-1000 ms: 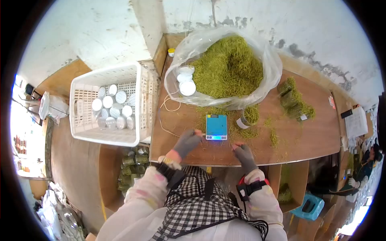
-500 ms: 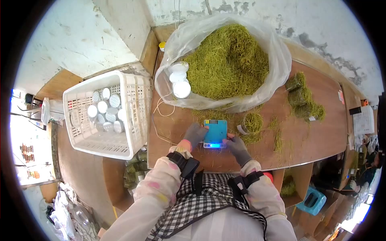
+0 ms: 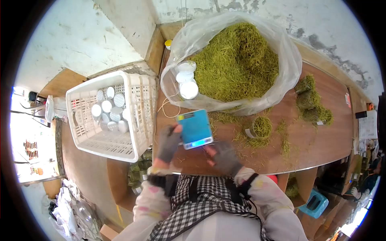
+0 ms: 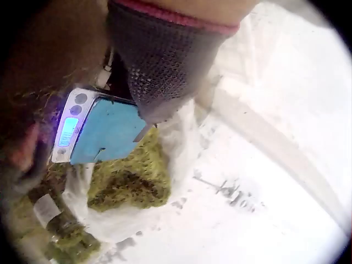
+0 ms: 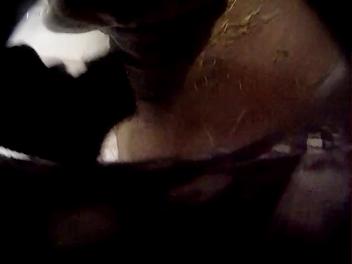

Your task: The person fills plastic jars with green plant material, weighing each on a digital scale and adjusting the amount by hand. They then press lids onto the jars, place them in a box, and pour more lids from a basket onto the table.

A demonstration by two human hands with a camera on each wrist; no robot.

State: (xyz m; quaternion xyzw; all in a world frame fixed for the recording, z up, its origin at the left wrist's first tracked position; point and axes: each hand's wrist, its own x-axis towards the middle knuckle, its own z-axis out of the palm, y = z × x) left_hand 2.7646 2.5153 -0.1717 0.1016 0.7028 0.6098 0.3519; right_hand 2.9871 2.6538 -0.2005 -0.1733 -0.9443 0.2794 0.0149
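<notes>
A small digital scale (image 3: 196,127) with a blue top and lit display is tilted over the near part of the table. My left hand (image 3: 169,140), in a grey fingerless glove, grips it by the left edge; in the left wrist view the gloved hand (image 4: 170,71) meets the edge of the blue plate (image 4: 107,131). Close to the scale's front right corner is my right hand (image 3: 224,157), blurred, its fingers loosely extended and nothing held. A clear jar (image 3: 259,127) of dried green strands with a white label stands to the right. The right wrist view is mostly dark.
A large plastic bag (image 3: 290,76) of dried green strands (image 3: 237,64) fills the back, with several white lids (image 3: 188,89) inside its left side. Filled containers (image 3: 311,100) sit at right. A white basket (image 3: 134,116) of lids stands left. Loose strands (image 3: 284,138) litter the table (image 3: 333,148).
Both hands came to the scale's sides. The left hand has since moved it left and tilted it, while the right hand has shifted to its front right corner.
</notes>
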